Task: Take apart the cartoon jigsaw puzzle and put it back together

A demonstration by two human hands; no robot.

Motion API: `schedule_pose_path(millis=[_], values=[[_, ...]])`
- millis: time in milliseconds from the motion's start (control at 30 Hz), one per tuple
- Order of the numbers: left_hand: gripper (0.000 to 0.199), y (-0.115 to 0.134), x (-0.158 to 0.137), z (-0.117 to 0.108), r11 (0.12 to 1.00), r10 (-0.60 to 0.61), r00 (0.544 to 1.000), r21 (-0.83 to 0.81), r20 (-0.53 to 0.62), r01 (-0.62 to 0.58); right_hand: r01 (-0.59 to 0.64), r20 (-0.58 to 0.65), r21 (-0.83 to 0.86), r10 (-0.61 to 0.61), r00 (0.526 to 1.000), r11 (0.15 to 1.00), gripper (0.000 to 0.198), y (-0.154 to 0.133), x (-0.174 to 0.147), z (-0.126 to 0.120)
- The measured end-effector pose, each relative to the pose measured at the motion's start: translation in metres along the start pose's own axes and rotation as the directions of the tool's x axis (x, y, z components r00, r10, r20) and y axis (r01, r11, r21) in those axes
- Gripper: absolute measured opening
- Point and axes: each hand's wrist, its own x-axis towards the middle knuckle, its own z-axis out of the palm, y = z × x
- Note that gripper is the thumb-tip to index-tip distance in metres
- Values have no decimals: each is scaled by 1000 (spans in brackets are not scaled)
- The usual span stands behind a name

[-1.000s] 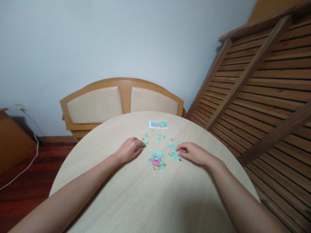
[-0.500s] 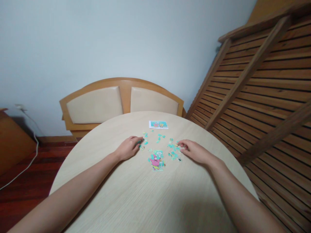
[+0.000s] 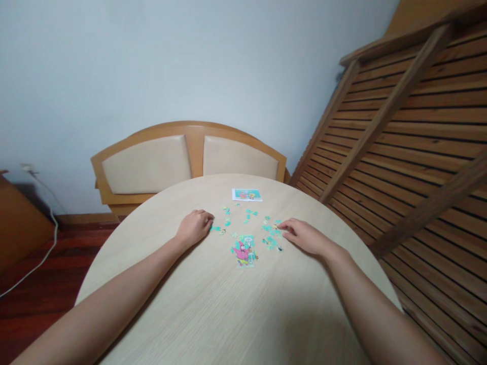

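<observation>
On the round table lies a partly joined jigsaw puzzle [image 3: 245, 252], showing a pink starfish character on teal. My left hand [image 3: 195, 226] rests left of it, fingers loosely bent and nothing visible in them. Close to its thumb are loose teal puzzle pieces [image 3: 216, 228] and a pale piece [image 3: 222, 231]. My right hand [image 3: 303, 236] is on the other side, thumb and index finger apart. Its fingertips reach the edge of a cluster of puzzle pieces [image 3: 271, 229], by a small yellowish piece [image 3: 275, 226]; whether they touch it is hard to tell.
Behind the pieces lies a picture card [image 3: 247, 194] with the cartoon scene. More loose pieces [image 3: 249, 213] are scattered before it. A padded wooden headboard [image 3: 196, 152] stands beyond the table [image 3: 228, 314]. Slatted wooden panels [image 3: 411, 137] lean at the right.
My left hand has drawn back to the left, away from the pieces, and its fingers have curled in. My right hand has stayed nearly still.
</observation>
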Motion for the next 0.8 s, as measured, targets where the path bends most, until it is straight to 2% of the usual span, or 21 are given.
schedule_pose_path(millis=[367, 633, 800], values=[[26, 13, -5, 6, 996, 52, 998, -78, 21, -50, 14, -2, -22, -14, 1000, 1000, 24, -5, 2, 1], [24, 25, -7, -1, 990, 90, 995, -110, 32, -86, 162, 9, 16, -162, 987, 987, 14, -29, 6, 3], [24, 30, -9, -3, 990, 90, 995, -115, 42, -85, 188, 29, 25, -189, 982, 982, 15, -34, 7, 6]])
